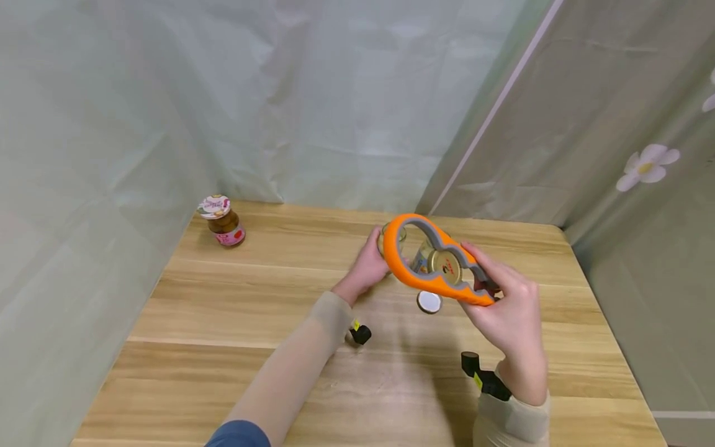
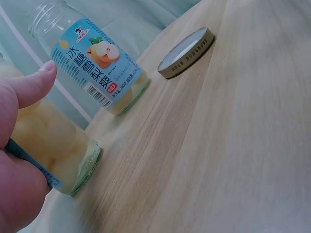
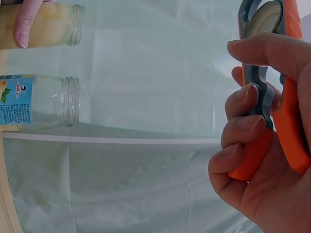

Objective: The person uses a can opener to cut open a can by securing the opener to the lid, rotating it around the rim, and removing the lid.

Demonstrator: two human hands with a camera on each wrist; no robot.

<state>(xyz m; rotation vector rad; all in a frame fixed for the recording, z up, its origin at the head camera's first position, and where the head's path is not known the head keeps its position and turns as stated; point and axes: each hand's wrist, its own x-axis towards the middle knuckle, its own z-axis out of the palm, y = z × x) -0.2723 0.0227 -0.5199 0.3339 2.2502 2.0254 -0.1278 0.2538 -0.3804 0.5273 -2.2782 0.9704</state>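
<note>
My right hand [image 1: 511,304] grips the handles of an orange and grey jar opener [image 1: 410,277], raised above the table. A gold lid [image 1: 445,267] sits between the opener's inner edges. My left hand [image 1: 371,264] holds a glass jar of pale fruit [image 2: 53,141], its thumb against the side. The right wrist view shows that jar's threaded mouth uncovered. Beside it stands a second glass jar [image 2: 97,68] with a blue pear label, also lidless. Another lid [image 1: 429,302] lies on the table, white inside facing up.
A jar with a pink label and patterned lid [image 1: 222,222] stands at the table's back left. Pale curtains [image 1: 357,124] hang close behind the wooden table [image 1: 234,310] and along its sides. Small black devices [image 1: 362,335] sit at both wrists.
</note>
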